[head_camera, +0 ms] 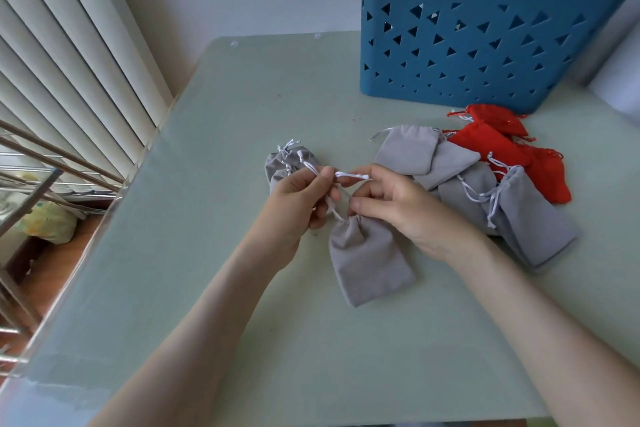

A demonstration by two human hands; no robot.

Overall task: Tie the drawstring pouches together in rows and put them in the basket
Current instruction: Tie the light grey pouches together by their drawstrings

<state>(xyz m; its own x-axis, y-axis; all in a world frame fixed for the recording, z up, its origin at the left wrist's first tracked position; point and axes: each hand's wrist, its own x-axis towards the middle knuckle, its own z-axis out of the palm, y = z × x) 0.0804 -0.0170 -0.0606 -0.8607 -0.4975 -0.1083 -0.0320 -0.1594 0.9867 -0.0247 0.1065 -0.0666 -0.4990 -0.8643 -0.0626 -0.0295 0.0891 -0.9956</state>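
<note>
Two cords are what I judge I am joining here, in the middle of the frame. My left hand [298, 208] pinches a white drawstring [349, 176] between thumb and forefinger, and the rest of that hand is curled in behind. A cord runs from it up and to the left, to a small cluster of grey pouches [287, 166] on the counter [207, 218]. Their necks are bunched together, so I take them to be tied already. My right hand [401, 208] pinches the other end of the same short white length. Its lower fingers [363, 210] are bent close to the gathered mouth of a single grey pouch [370, 263], which lies flat just below both hands. I cannot tell whether a knot has formed under my fingertips.

To the right, touching my right wrist, is a heap of loose grey pouches [485, 191], with red pouches [512, 149] beyond it. The blue basket [485, 38] stands in the upper right of the frame. I cannot see whether it holds anything.

The cord looks slick and the free length is short, so a half-made knot could slide open the moment I ease either pinch. If I pull too hard to the left, I may drag the cluster across the counter or strain the ties in it. If I pull on the single pouch's cord, I may only cinch its mouth tighter and be left with less cord to tie. My right wrist could also catch the stray cords of the heap and tangle them into the row.
</note>
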